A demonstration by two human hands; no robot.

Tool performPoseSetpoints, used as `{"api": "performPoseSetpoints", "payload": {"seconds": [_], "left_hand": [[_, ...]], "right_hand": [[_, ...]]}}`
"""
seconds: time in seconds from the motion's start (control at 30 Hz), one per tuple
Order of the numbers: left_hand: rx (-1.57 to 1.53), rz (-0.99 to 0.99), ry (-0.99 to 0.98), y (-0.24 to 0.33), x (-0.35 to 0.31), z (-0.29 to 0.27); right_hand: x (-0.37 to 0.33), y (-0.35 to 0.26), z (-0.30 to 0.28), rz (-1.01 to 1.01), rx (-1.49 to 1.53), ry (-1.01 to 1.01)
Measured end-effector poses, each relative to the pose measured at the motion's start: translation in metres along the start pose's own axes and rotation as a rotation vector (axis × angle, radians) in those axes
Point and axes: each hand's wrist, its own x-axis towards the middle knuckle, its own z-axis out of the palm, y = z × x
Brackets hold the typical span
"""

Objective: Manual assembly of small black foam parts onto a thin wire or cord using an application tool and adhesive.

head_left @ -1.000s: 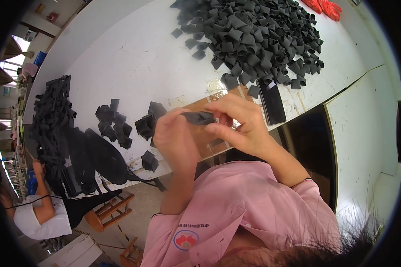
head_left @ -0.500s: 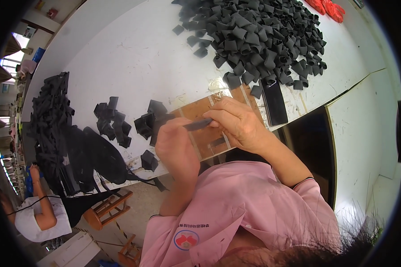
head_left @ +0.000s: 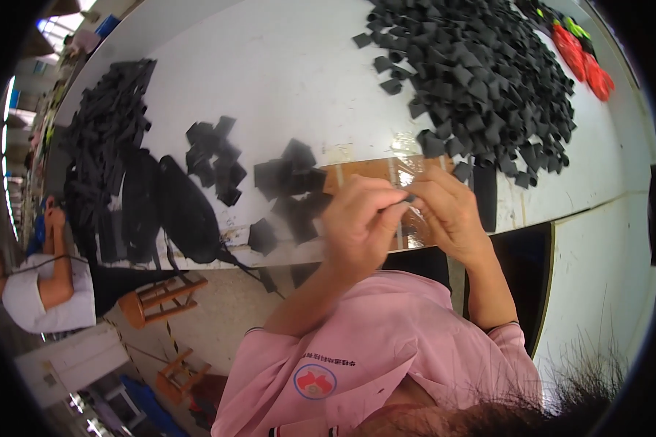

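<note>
Your left hand [head_left: 360, 224] and right hand [head_left: 453, 211] are together, both pinching a small dark piece [head_left: 409, 198] that they mostly hide. It is over the brown board [head_left: 360, 169] at the near edge of the white table [head_left: 291, 69], left of the black heap [head_left: 488, 87].

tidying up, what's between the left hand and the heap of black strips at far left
In the head view, two long dark items, then loose groups of black pieces, lie between the heap and the left hand.
</note>
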Motion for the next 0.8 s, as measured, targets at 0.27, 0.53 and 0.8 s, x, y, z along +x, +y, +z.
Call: {"api": "performPoseSetpoints", "payload": {"seconds": [0.27, 0.53, 0.8], "left_hand": [[0.005, 0.054, 0.112, -0.032, -0.007, -0.001], [1.009, -0.580, -0.034, -0.160, -0.009, -0.040], [0.754, -0.162, -0.015, -0.135, -0.009, -0.050]], "right_hand": [[0.005, 0.003, 0.002, 0.094, 0.076, -0.008], [-0.014, 0.043, -0.008, 0.703, 0.906, 0.459], [-0.050, 0.002, 0.040, 0.986, 0.910, -0.142]]}}
